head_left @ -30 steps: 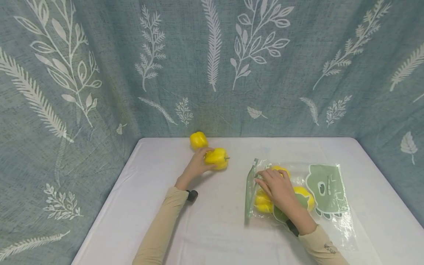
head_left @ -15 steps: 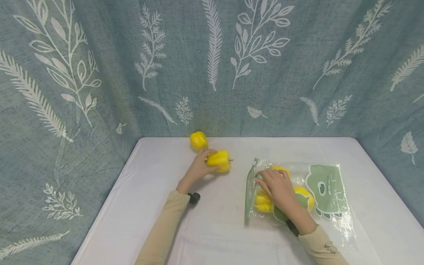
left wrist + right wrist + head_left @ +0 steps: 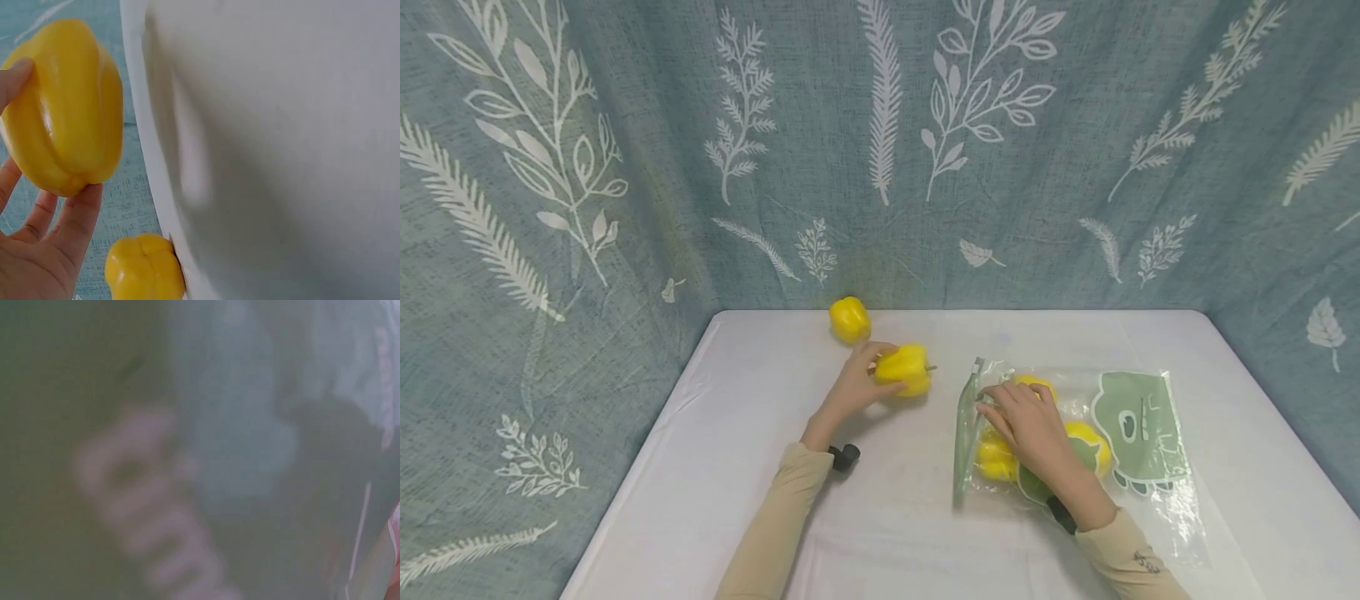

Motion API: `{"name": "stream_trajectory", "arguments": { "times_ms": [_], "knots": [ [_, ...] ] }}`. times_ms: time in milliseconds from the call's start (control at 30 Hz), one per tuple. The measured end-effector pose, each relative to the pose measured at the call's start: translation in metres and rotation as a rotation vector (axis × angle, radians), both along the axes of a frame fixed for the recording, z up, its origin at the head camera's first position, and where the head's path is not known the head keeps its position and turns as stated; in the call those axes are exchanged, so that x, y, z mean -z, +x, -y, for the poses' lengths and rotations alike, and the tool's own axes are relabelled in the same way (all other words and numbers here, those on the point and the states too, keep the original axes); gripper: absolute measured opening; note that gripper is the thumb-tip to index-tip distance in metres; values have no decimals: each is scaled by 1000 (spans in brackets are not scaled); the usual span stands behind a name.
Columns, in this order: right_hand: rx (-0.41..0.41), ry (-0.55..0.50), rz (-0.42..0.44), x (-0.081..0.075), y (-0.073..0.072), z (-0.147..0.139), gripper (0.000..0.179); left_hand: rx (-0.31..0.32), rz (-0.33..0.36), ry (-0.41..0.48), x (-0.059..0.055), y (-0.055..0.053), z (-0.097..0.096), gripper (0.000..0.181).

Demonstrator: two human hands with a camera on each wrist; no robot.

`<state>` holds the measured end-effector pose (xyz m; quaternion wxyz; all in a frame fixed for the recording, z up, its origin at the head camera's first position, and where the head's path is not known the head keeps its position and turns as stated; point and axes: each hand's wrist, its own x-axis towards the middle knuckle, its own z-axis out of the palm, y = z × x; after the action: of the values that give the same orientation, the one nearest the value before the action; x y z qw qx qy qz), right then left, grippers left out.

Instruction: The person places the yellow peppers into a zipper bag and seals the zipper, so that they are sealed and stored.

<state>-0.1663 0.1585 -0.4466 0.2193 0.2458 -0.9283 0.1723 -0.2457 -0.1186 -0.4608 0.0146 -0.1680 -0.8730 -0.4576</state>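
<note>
My left hand (image 3: 847, 390) grips a yellow bell pepper (image 3: 912, 372) by its near end, the stem pointing right toward the bag. In the left wrist view the thumb and fingers (image 3: 78, 225) span this pepper (image 3: 72, 119), which hangs above the table. A clear zip bag (image 3: 1150, 510) with green monster prints lies flat at the right, its green zip edge facing left. Several yellow bell peppers (image 3: 996, 457) show through it. My right hand (image 3: 1028, 423) rests over the bag and pinches its upper layer by the mouth. Blurred bag print (image 3: 150, 487) fills the right wrist view.
Another yellow bell pepper (image 3: 850, 320) stands near the table's back edge, behind my left hand. A white cloth covers the table (image 3: 880, 525). Blue-green curtains (image 3: 850, 150) with white leaf prints hang behind it and on both sides.
My left hand has moved a little right and nearer with the bell pepper, away from the one at the back. The right hand and the bag have stayed put.
</note>
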Motion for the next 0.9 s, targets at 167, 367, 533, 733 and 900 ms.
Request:
{"name": "stream_trajectory", "arguments": {
  "times_ms": [167,367,533,733,900],
  "knots": [
    [1,-2,3,0,0,0,24,29,4,0,-3,5,-4,57],
    [2,-1,17,-1,1,0,24,74,23,-10,-6,10,-10,55],
    [-4,-1,20,-3,1,1,24,105,25,-11,-9,16,-16,56],
    [-10,-8,12,-3,0,1,23,144,34,-15,-10,23,-23,56],
    [-14,-12,4,-2,1,0,24,188,31,-41,-9,28,-27,57]
  ]
}}
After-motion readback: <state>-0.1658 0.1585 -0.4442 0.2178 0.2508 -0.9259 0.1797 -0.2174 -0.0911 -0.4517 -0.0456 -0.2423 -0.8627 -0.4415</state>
